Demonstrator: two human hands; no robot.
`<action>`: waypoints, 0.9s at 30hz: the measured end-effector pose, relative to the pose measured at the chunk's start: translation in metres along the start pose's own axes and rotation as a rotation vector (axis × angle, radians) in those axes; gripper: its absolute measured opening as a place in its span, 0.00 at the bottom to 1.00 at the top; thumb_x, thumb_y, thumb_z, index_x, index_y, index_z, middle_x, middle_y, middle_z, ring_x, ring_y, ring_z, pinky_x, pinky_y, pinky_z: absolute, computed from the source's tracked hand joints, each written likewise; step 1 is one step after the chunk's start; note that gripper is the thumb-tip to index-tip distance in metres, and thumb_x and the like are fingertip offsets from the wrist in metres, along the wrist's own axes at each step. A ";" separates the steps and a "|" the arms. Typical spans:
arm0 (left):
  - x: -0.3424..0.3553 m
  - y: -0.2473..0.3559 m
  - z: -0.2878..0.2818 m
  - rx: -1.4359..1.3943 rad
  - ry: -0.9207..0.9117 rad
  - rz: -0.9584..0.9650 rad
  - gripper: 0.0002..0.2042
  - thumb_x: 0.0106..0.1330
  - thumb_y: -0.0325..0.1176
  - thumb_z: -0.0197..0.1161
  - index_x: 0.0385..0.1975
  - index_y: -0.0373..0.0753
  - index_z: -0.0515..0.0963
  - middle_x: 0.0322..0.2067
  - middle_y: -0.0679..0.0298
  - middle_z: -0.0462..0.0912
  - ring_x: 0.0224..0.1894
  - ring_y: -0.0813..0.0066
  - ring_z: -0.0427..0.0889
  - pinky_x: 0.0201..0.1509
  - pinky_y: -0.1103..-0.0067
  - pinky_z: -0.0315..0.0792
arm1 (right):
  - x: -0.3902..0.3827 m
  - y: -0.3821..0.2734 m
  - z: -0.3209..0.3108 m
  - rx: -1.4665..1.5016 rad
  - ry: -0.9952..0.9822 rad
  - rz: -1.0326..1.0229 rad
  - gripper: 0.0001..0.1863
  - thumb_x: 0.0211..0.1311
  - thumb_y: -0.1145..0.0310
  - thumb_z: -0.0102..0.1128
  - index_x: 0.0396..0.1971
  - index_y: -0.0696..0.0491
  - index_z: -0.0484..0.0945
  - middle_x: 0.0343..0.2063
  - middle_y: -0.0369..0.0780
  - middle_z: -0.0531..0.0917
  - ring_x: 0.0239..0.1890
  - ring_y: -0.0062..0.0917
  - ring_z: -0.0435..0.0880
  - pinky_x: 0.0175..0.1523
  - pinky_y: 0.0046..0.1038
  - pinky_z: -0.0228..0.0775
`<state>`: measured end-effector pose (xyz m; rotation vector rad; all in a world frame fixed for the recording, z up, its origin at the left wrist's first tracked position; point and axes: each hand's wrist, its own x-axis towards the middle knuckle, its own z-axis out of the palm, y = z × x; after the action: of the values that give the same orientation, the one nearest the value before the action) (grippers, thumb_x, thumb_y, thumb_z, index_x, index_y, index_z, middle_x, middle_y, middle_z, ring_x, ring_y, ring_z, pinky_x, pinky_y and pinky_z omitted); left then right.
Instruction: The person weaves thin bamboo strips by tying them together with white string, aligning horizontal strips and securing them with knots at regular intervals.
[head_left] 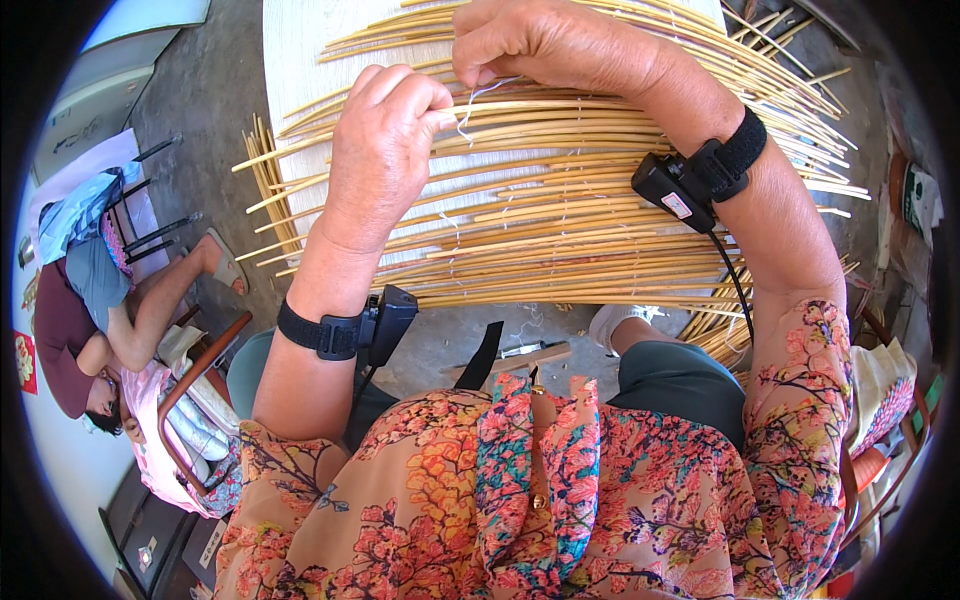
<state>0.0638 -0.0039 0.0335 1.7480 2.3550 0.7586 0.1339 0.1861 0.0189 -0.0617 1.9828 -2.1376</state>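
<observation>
At nine o'clock, a person in dark red [72, 335] sits beside grey floor [215, 90]. At eleven, the left hand [385, 145], and at twelve, the right hand [535, 42], are pinched narrow, apparently on white thread [472, 100]; this looks like binding, calling for even tension. Yellow sticks [580, 270] spread from ten to two across a pale tabletop [298, 40].

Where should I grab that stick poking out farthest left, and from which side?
Probably pinch the stick near its free tip, coming from the left: that slim end juts past the left edge of the pale tabletop and lies apart from the left hand.
</observation>
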 end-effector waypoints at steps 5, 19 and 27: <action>0.002 0.001 -0.002 -0.010 0.000 -0.002 0.05 0.50 0.25 0.61 0.22 0.37 0.71 0.22 0.62 0.71 0.30 0.64 0.69 0.34 0.72 0.67 | -0.001 0.005 -0.003 -0.165 -0.008 -0.123 0.04 0.52 0.72 0.56 0.21 0.53 0.77 0.24 0.32 0.72 0.28 0.19 0.69 0.36 0.22 0.62; -0.001 0.002 0.001 -0.026 -0.015 -0.043 0.05 0.50 0.24 0.62 0.21 0.37 0.71 0.22 0.62 0.72 0.30 0.64 0.70 0.36 0.73 0.67 | 0.002 0.022 -0.013 -0.207 0.002 -0.336 0.06 0.54 0.78 0.53 0.24 0.52 0.78 0.29 0.33 0.71 0.32 0.21 0.69 0.42 0.21 0.62; -0.001 0.001 -0.002 0.012 -0.013 -0.025 0.03 0.51 0.23 0.61 0.23 0.34 0.73 0.23 0.62 0.73 0.30 0.68 0.72 0.34 0.77 0.68 | -0.002 0.008 -0.006 -0.240 0.044 -0.211 0.03 0.54 0.74 0.55 0.24 0.51 0.77 0.27 0.32 0.71 0.32 0.21 0.68 0.40 0.21 0.62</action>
<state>0.0644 -0.0052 0.0358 1.7190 2.3737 0.7284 0.1358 0.1922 0.0108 -0.2775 2.3436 -2.0220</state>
